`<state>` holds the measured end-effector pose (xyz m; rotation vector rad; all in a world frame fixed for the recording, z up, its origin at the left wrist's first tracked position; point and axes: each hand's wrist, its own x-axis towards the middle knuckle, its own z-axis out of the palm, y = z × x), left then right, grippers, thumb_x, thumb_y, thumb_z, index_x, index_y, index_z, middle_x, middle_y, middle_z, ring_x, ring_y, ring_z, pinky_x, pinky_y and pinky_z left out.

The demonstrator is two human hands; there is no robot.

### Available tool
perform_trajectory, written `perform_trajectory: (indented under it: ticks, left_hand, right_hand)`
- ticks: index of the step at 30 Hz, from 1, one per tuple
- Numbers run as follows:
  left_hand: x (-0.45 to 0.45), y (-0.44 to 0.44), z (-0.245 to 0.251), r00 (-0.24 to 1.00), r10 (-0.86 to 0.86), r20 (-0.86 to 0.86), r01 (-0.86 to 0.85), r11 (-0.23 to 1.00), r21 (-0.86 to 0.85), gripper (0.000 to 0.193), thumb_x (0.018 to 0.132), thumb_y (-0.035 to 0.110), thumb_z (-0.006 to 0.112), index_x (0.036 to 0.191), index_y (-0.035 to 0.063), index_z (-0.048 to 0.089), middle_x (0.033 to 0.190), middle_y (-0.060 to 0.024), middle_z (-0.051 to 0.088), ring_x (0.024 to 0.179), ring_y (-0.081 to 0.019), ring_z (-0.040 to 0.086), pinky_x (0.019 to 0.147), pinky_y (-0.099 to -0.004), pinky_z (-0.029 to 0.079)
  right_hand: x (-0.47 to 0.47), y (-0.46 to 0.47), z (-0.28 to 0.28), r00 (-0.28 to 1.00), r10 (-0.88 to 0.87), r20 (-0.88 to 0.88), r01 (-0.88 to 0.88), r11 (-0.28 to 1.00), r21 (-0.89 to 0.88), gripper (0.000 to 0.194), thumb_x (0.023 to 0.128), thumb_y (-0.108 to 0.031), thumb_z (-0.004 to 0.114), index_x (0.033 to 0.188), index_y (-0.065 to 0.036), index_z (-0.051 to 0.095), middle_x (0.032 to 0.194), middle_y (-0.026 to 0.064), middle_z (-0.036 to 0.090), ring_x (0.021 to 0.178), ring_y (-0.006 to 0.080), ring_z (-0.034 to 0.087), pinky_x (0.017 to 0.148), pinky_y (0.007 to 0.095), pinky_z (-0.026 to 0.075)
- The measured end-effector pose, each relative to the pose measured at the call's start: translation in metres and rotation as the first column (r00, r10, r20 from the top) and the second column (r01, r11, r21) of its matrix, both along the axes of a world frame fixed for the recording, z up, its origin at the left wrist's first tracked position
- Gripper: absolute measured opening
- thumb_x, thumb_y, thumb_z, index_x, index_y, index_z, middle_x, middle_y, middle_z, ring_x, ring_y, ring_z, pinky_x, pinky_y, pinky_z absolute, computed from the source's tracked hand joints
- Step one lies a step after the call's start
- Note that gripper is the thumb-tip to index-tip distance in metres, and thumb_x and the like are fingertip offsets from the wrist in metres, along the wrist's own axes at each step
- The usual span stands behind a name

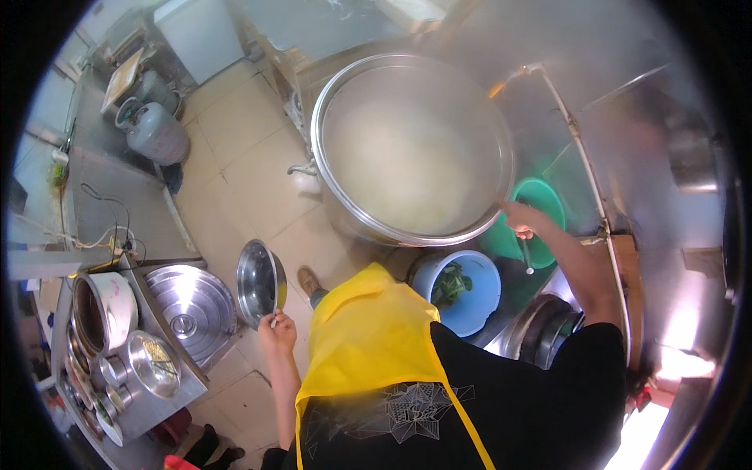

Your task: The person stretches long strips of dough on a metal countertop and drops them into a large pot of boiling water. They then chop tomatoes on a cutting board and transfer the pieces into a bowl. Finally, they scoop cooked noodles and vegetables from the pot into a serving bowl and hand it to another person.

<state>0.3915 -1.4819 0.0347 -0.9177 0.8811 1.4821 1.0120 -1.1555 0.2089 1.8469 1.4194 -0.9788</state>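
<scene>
My left hand (278,333) grips the rim of a metal bowl (257,283), which is tilted on its side over the floor. My right hand (523,218) is at the right rim of a large steel pot (405,239); pale liquid shows through steam in it. A thin rod with a pale round end (529,270) sticks out below my right hand, which is closed around something; its other end is hidden. Beside the pot stands a green plastic bucket (552,205). Nearer to me is a blue bucket (482,294) with green leaves (451,284) inside.
A large metal lid (197,305) lies by the left table (176,405), which holds a white pot (120,311), a bowl of chopped food (154,364) and several small containers. Gas cylinders (157,134) stand back left. A pipe (581,147) runs along the right side. Another person's legs (205,449) show bottom left.
</scene>
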Motion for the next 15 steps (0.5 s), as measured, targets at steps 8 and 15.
perform_trajectory:
  ticks: [8,15]
  left_hand:
    - [-0.048,0.05,0.003,0.972,-0.077,-0.223,0.085,0.996,0.029,0.016,0.098,0.011,0.054,0.102,-0.0032,0.059,0.093,-0.0094,0.064,0.072,-0.0155,0.058,0.056,-0.0266,0.047]
    - [-0.063,0.036,-0.009,0.993,-0.014,-0.114,0.017,0.999,0.028,0.018,0.096,0.012,0.055,0.106,-0.0023,0.056,0.093,-0.0101,0.063,0.073,-0.017,0.058,0.057,-0.027,0.046]
  right_hand:
    - [-0.043,-0.035,0.029,0.984,-0.16,-0.079,0.151,0.983,-0.103,0.022,0.098,-0.01,0.062,0.085,0.006,0.056,0.066,0.016,0.064,0.052,0.0263,0.066,0.042,0.0407,0.05]
    - [-0.05,-0.041,0.012,0.927,-0.344,-0.147,0.299,0.917,-0.263,0.03,0.102,-0.017,0.069,0.081,-0.001,0.053,0.063,0.0106,0.06,0.051,0.0246,0.064,0.04,0.0381,0.048]
